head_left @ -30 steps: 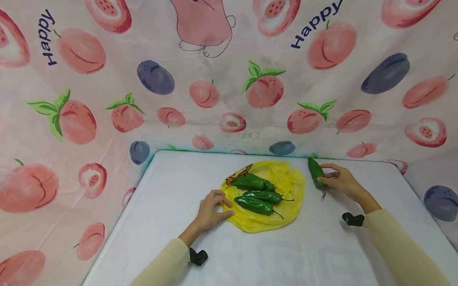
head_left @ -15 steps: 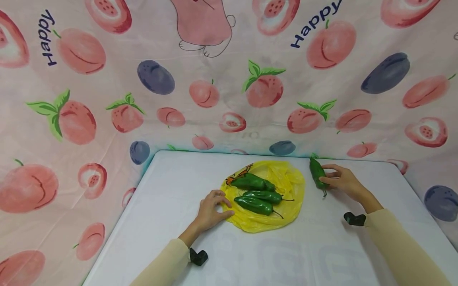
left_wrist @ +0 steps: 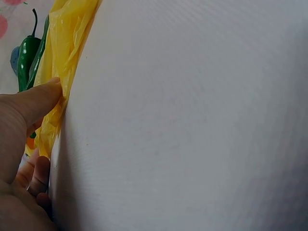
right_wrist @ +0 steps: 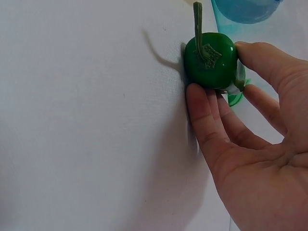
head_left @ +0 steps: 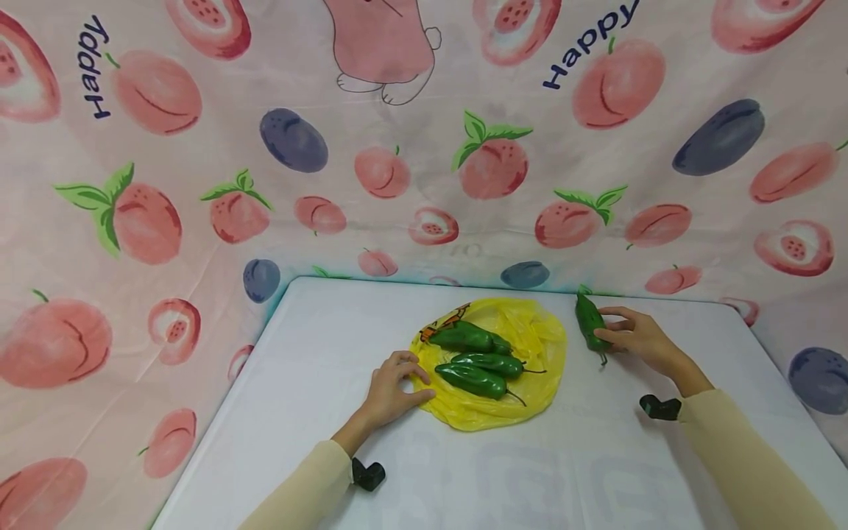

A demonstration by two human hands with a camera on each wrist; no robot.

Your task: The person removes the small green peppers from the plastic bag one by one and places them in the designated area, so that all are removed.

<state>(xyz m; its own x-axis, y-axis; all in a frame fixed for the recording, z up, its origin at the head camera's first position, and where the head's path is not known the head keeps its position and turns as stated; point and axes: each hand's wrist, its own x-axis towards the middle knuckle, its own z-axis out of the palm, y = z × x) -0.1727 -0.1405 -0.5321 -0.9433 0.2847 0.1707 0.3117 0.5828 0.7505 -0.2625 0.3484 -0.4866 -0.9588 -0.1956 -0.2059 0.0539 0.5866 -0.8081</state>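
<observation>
Several glossy green chili peppers (head_left: pixel 472 380) with thin stems lie on a crumpled yellow plastic bag (head_left: pixel 464 416) in the head view. My left hand (head_left: pixel 391 390) rests at the bag's left edge, thumb and fingers spread apart and touching the plastic. The left wrist view shows that thumb (left_wrist: pixel 43 98) against the yellow bag (left_wrist: pixel 67 43). To the right of the bag, my right hand (head_left: pixel 632 340) holds another green pepper (head_left: pixel 587 320) between thumb and fingers. In the right wrist view, this pepper's stem end (right_wrist: pixel 211 57) faces the camera, close to the tabletop.
All of this is on a white table (head_left: pixel 318 316). Behind and left of it hangs a pink cloth (head_left: pixel 411 132) printed with peaches and blue plums. A small black device (head_left: pixel 368 475) sits at the left wrist, and a similar device (head_left: pixel 659 407) at the right.
The right hand and its pepper have shifted very slightly to the right. The left hand, the bag and the peppers on it keep their places.
</observation>
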